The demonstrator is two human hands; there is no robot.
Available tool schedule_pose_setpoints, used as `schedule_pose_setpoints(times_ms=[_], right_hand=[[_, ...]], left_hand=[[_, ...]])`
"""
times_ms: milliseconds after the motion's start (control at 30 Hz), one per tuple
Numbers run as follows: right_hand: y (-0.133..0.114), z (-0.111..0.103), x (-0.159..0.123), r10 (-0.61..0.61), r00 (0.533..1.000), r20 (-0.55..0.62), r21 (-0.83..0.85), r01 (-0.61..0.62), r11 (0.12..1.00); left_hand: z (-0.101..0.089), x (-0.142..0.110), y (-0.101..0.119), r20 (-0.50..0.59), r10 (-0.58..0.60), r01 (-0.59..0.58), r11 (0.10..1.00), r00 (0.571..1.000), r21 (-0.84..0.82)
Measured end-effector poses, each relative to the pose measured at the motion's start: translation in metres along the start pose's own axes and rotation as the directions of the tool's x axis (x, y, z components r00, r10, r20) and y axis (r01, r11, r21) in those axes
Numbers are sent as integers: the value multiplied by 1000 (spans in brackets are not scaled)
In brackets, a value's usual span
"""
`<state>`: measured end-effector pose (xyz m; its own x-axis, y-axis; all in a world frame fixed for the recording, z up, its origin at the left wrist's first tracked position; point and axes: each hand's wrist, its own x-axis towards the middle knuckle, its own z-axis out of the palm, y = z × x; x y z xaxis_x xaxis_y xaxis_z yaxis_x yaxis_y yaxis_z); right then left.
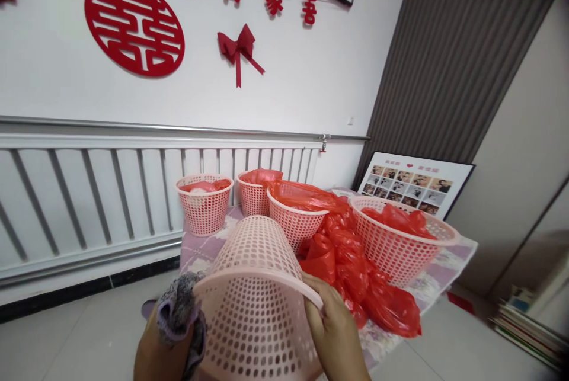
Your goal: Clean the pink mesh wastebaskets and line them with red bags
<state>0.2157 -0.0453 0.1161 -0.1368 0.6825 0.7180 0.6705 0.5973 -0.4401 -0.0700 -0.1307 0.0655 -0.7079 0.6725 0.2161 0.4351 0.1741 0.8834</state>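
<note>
I'm tilting a pink perforated plastic basket point(262, 245), round-mouthed, over the table's point(198, 249) near edge. My right hand point(331, 322) is curling closed around its smooth rim; my left hand point(166, 333), bent inward, is pressing a fuzzy gray-purple cloth point(180, 310) against it, finger closure hidden.
</note>
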Motion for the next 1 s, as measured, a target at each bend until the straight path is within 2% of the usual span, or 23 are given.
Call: schedule_pose_setpoints(times_ms=[100, 233, 300, 400, 500, 667, 833, 900, 1000], right_hand=[[-1, 9, -6, 11, 998, 57, 1, -11, 1000], [-7, 14, -5, -64, 995, 77, -7, 65, 998], [-15, 13, 3, -102, 992, 73, -24, 104, 994], [-33, 11, 20, -178, 978, 110, -55, 185, 981], [-52, 11, 37, -217, 962, 168, -98, 236, 967], [-67, 20, 45, -177, 953, 245, -128, 213, 969], [-64, 30, 37, -208, 956, 208, -104, 233, 967], [-64, 33, 35, -220, 956, 195, -106, 244, 964], [-63, 35, 34, -235, 956, 175, -111, 257, 960]], left_hand=[[-7, 10, 8, 60, 59, -64, 995, 996, 82], [-3, 16, 5, 120, 236, -251, 959, 964, 132], [1, 17, 6, 128, 338, -355, 924, 932, 145], [9, 15, 16, 164, 481, -505, 846, 861, 170], [20, 12, 26, 182, 551, -580, 780, 815, 235], [30, 12, 22, 151, 544, -564, 781, 825, 269], [25, 14, 9, 139, 455, -474, 864, 880, 172], [23, 12, 5, 149, 374, -394, 909, 915, 137], [25, 6, -6, 154, 181, -197, 975, 971, 99]])
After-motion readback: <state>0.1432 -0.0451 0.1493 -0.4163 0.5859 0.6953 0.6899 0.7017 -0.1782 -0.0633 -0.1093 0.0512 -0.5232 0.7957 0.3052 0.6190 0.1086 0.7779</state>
